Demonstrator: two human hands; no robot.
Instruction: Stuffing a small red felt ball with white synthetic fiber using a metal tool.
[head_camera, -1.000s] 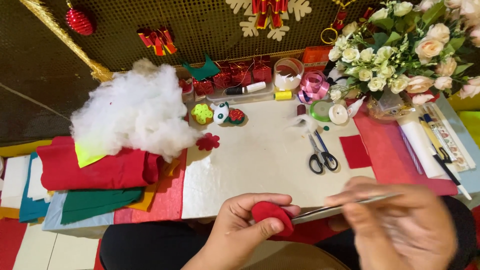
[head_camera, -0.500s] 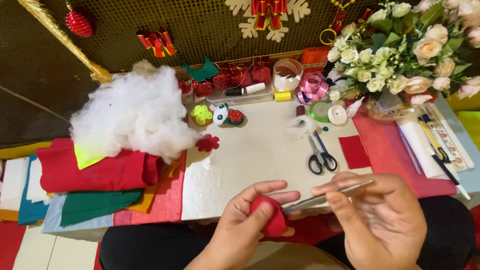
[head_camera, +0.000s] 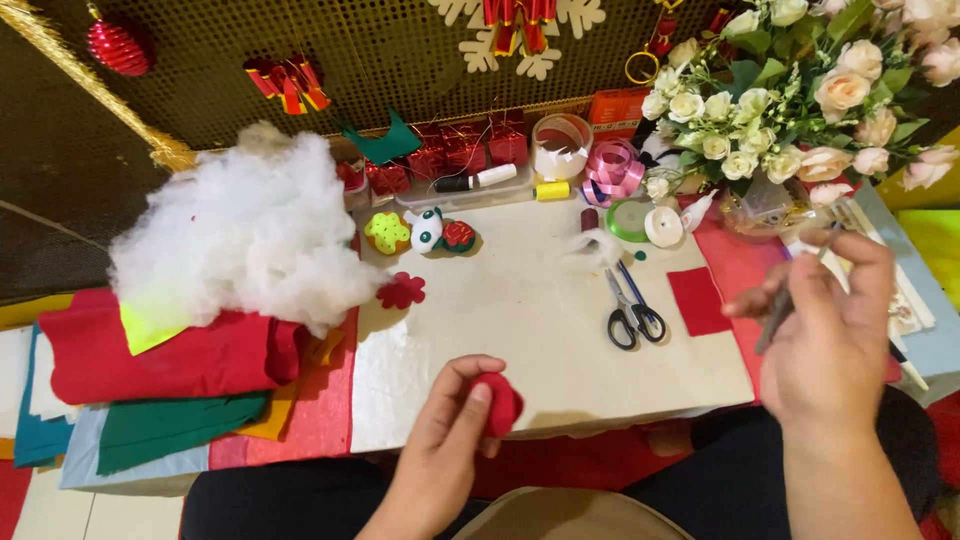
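Note:
My left hand (head_camera: 450, 435) grips a small stuffed red felt piece (head_camera: 500, 402) just in front of the table's near edge. My right hand (head_camera: 825, 335) is raised at the right, over the red felt sheet, and pinches a thin grey metal tool (head_camera: 778, 315), blurred by motion. The two hands are well apart. Black-handled scissors (head_camera: 630, 310) lie shut on the white board (head_camera: 530, 330) between them.
A heap of white stuffing (head_camera: 240, 235) sits at the left above folded red, green and blue felt (head_camera: 160, 365). Small felt toys (head_camera: 425, 232), thread spools, ribbon rolls (head_camera: 612, 170) and a bouquet of pale roses (head_camera: 800, 90) line the back.
My right hand has pulled the thin tool away from the red piece, up and to the right. My left hand still holds the red piece in about the same spot.

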